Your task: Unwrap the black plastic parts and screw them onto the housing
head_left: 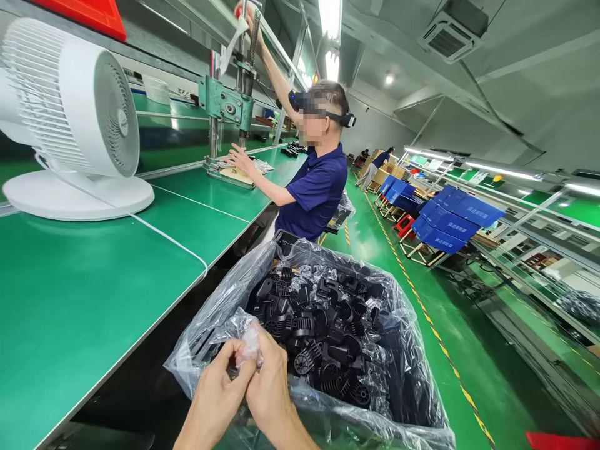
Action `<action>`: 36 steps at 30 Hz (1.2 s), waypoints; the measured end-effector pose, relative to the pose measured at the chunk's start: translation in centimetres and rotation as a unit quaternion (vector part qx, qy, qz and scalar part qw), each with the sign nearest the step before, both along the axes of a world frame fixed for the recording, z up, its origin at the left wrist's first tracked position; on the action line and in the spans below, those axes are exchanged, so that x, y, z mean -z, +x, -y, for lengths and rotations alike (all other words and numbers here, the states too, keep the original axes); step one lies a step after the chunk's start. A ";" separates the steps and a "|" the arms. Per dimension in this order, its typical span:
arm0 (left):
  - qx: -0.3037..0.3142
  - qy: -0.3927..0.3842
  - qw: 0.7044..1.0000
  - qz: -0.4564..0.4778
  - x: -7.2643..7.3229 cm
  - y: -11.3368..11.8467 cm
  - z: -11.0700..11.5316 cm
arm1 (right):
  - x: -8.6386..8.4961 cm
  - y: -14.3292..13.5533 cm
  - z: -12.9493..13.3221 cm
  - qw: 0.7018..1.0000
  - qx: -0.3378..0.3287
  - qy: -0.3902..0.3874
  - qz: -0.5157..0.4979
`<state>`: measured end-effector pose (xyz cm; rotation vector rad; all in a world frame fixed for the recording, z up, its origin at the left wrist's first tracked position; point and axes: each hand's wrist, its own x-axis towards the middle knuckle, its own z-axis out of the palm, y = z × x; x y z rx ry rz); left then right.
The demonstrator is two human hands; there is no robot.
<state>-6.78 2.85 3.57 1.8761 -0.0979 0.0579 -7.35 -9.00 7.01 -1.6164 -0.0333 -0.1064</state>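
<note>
While the left hand (213,384) and the right hand (270,381) were held side by side over the near edge of a clear liner (225,284), crumpled clear plastic (250,345) was pinched between them. The thumb and fingers of the left hand were closed on one side of it, and those of the right hand were curled tightly against the other. With twelve o'clock taken as straight ahead, the plastic was placed at one o'clock from the left hand and at eleven from the right, so neither hand could be called clearly nearer. Its long axis was slanted roughly from five to eleven o'clock; whether it was joined to the liner could not be told.

A heap of black parts (323,331) was contained within the liner at about two o'clock, with the right hand placed nearer to it. The green surface (94,294) was set at ten o'clock, on the left hand's side, and a white fan (70,106) was stood on it at eleven. A green press (215,97) was positioned at twelve, well apart, and was attended by a person (314,200).
</note>
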 end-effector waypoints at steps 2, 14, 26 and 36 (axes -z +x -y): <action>-0.011 -0.011 1.000 -0.005 0.4 0.5 -0.6 | -0.4 -0.1 0.3 0.999 -0.035 -0.020 0.001; 0.042 0.008 0.998 0.041 1.2 -0.7 -0.3 | 1.7 -0.5 0.7 0.968 0.147 -0.203 0.014; 0.010 0.018 0.999 0.046 0.7 -0.6 -2.0 | -0.1 -1.2 0.2 0.990 0.070 -0.123 0.007; 0.129 0.029 0.988 0.082 -1.1 -2.1 -1.5 | -0.2 0.5 1.2 0.997 -0.003 -0.069 -0.037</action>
